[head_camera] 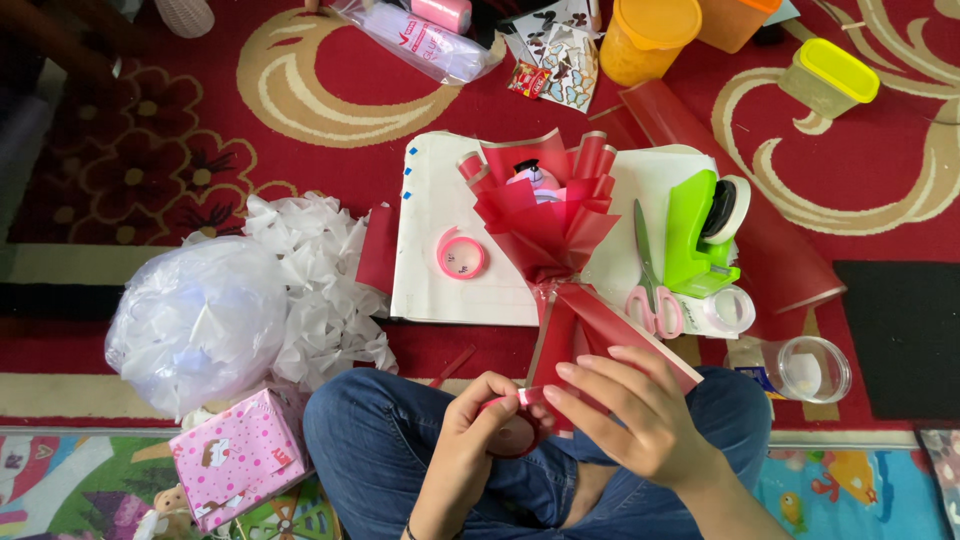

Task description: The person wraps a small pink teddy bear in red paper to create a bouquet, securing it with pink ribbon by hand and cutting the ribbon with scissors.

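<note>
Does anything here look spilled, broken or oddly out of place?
Nothing looks spilled or broken. It is simply cluttered: crumpled white paper is heaped on the carpet beside a stuffed plastic bag, and a clear jar lies tipped on its side near the pink-handled scissors.

Green tape dispenser (pixel 697 233), pink scissors (pixel 653 290), pink gift box (pixel 237 457), white tissue (pixel 320 285).

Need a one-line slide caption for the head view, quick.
Seated cross-legged, left hand and right hand work a red ribbon roll beside a red paper bouquet.
</note>
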